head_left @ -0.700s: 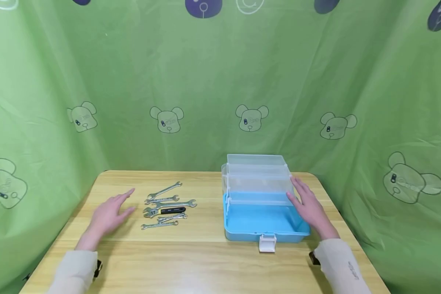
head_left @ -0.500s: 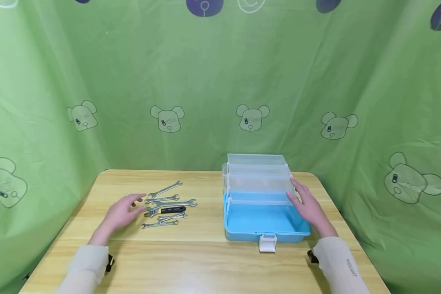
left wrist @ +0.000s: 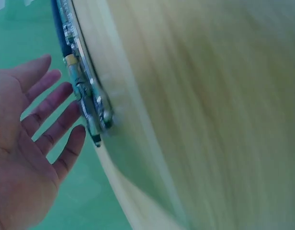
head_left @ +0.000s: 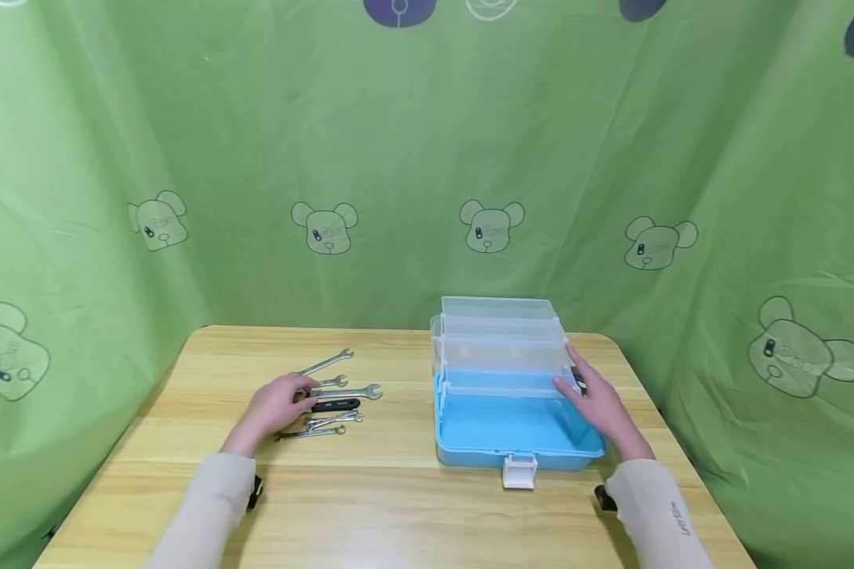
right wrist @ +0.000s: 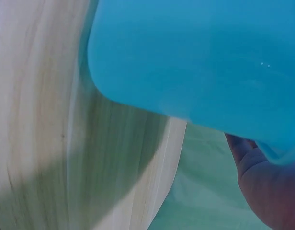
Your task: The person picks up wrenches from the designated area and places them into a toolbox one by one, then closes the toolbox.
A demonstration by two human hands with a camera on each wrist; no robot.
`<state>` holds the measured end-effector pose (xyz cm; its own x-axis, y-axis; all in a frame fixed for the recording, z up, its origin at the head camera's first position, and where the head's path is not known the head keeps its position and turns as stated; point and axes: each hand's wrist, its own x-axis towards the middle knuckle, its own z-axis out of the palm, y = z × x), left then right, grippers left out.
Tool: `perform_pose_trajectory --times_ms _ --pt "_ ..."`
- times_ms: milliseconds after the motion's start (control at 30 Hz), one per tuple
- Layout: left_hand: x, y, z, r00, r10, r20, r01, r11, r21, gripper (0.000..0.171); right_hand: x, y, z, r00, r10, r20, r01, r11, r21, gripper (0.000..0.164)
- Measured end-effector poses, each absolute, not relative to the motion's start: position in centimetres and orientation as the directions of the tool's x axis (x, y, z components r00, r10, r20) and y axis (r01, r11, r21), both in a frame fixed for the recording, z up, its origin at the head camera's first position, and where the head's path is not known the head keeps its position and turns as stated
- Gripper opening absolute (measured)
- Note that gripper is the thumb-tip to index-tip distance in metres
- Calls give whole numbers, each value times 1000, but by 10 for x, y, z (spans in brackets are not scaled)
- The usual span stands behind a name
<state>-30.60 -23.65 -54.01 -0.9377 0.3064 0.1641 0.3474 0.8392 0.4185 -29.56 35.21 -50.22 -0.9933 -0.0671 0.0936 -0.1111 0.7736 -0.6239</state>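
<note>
My left hand (head_left: 277, 403) reaches over the left ends of several metal wrenches (head_left: 346, 393) on the table. Its fingertips come down by the head of the adjustable wrench (head_left: 336, 406), which has a black handle and is partly covered by the hand. In the left wrist view, the left fingers (left wrist: 56, 120) are spread and loosely bent beside the wrenches, gripping none. My right hand (head_left: 601, 405) rests against the right side of a blue toolbox (head_left: 512, 457), fingers fairly straight. The right wrist view shows the box's blue wall (right wrist: 195, 62) hiding most of that hand.
The toolbox stands open with its clear trays (head_left: 501, 348) raised at the back and a white latch (head_left: 519, 472) hanging in front. A small dark item (head_left: 579, 381) shows between the right thumb and fingers. Green curtain (head_left: 398, 158) surrounds the wooden table (head_left: 370, 514).
My left hand has moved right, from beside the wrenches to over their left ends. The right hand has stayed at the toolbox's side, and the wrenches lie as before.
</note>
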Motion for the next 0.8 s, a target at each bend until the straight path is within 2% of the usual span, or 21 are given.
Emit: perform_pose_trajectory --times_ms 267,800 --pt "-314 -227 -543 -955 265 129 295 863 411 23 -298 354 -505 -994 -82 77 -112 760 -641 83" --pt "-323 -229 -541 -963 243 117 265 780 567 21 -301 355 -510 -996 -77 34 -79 736 -672 84"
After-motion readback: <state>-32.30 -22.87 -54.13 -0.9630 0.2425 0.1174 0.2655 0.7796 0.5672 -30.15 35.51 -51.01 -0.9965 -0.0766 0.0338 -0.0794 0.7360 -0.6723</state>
